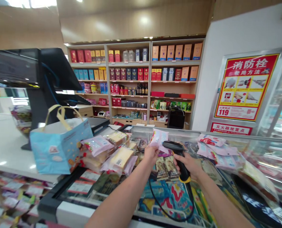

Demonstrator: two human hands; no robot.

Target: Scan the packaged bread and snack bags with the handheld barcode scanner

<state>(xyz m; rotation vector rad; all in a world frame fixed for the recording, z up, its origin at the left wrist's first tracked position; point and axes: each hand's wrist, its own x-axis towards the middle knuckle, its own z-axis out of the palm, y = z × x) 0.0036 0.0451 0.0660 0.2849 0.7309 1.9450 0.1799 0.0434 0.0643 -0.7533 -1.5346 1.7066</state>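
My left hand (pixel 151 152) is closed on the lower edge of a pink and white snack packet (pixel 160 138), held up above the glass-topped freezer. In my right hand (pixel 188 164) is a black barcode scanner (pixel 184 171), with my fingers wrapped round its handle. Its head points left, close beside the packet. A black cable (pixel 152 196) loops down from the scanner over the glass. On the left lie several bagged bread loaves (pixel 122 158) and a pink packet (pixel 98 145). More pink packets (pixel 217 150) are piled to the right of the scanner.
A light blue shopping bag (pixel 58 148) with cream handles stands at the left, in front of a black checkout screen (pixel 15 68). Near the right edge are a dark phone-like slab (pixel 257 199) and a bagged loaf (pixel 259 179). Shelves of boxed goods (pixel 129 74) stand behind.
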